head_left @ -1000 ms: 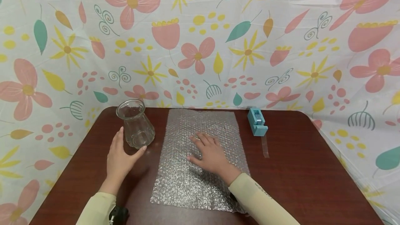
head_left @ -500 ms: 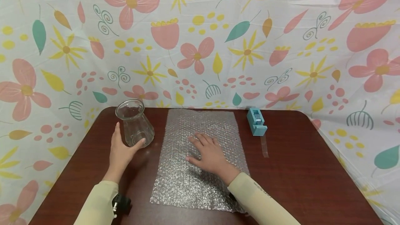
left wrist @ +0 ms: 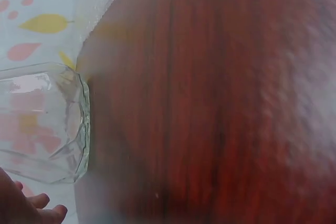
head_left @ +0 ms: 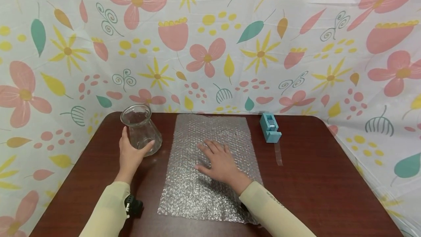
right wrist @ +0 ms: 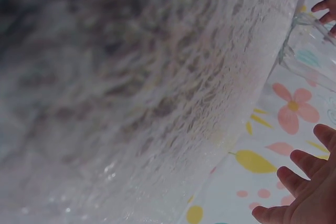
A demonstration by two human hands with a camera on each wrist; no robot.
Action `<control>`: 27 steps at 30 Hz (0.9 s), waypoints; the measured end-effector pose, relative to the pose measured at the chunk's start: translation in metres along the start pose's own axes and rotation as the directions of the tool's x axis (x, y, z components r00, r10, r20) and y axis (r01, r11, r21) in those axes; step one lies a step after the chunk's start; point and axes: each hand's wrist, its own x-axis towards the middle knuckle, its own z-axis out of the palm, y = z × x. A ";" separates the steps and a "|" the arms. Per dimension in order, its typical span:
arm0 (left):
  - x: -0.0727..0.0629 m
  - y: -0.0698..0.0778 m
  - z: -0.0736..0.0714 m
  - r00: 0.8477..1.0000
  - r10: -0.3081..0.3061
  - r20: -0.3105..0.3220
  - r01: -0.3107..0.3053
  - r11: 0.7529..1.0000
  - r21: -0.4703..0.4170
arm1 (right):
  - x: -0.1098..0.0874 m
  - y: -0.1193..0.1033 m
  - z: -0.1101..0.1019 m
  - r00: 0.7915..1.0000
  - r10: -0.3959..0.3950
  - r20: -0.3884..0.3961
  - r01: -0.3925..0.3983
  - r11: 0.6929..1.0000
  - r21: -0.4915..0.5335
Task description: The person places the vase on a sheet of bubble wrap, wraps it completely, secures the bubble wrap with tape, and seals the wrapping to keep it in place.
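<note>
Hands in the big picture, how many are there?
2: the left hand is at the glass vase, and the right hand is over the bubble wrap. I see no sign of others hidden.

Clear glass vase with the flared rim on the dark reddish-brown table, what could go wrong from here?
The vase could tip if nudged: the left hand is at its side, fingers not visibly curled round it. Its smooth glass might slip in a weak grasp. Slid right, it may catch the silvery clear bubble-wrap sheet lying beside it.
</note>
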 end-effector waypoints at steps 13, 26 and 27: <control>0.007 -0.001 0.017 0.999 -0.021 -0.041 0.015 0.989 -0.150 | 0.001 -0.001 0.000 1.000 -0.006 0.002 0.006 1.000 -0.015; 0.007 -0.004 0.026 0.997 -0.022 -0.081 0.006 0.982 -0.191 | -0.001 0.003 -0.003 1.000 -0.010 0.003 0.010 1.000 0.005; 0.007 -0.005 0.026 0.996 -0.023 -0.081 0.007 0.982 -0.186 | -0.002 0.003 -0.003 1.000 -0.011 0.002 0.011 1.000 0.004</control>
